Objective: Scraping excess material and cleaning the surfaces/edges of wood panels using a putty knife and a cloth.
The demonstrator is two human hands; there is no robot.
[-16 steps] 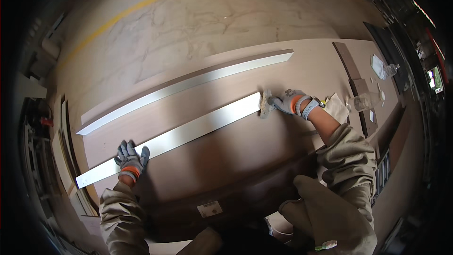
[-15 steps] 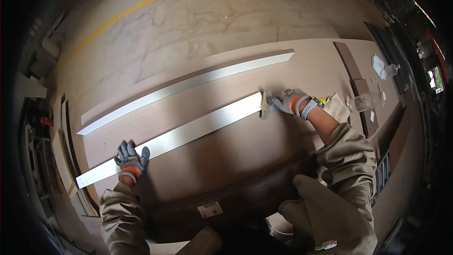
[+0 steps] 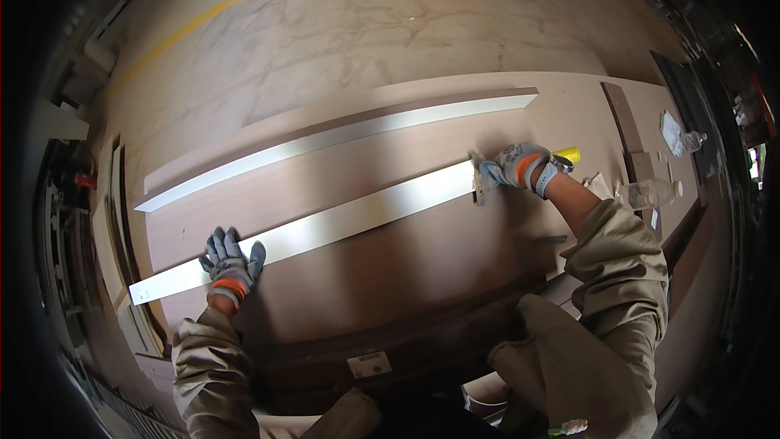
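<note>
two gloved hands on one pale strip (image 3: 366, 215), which lies slantwise across a broad brown panel (image 3: 455, 252). left hand (image 3: 231, 264): palm down near the strip's left end, fingers spread, thumb apart, clasping nothing; judged to be pressing so the strip does not slide. right hand (image 3: 518, 165): fingers drawn together on a flat, brush-like tool (image 3: 478, 183), set across the strip's right end; exact grip partly hidden. wide hand spacing likely steadies the length. second strip (image 3: 341, 133) lies beyond, well apart, probably leaving elbow room. clear bottle (image 3: 650, 194) stays off to the right; yellow cylinder (image 3: 567, 154) shows just beside the right wrist.
</note>
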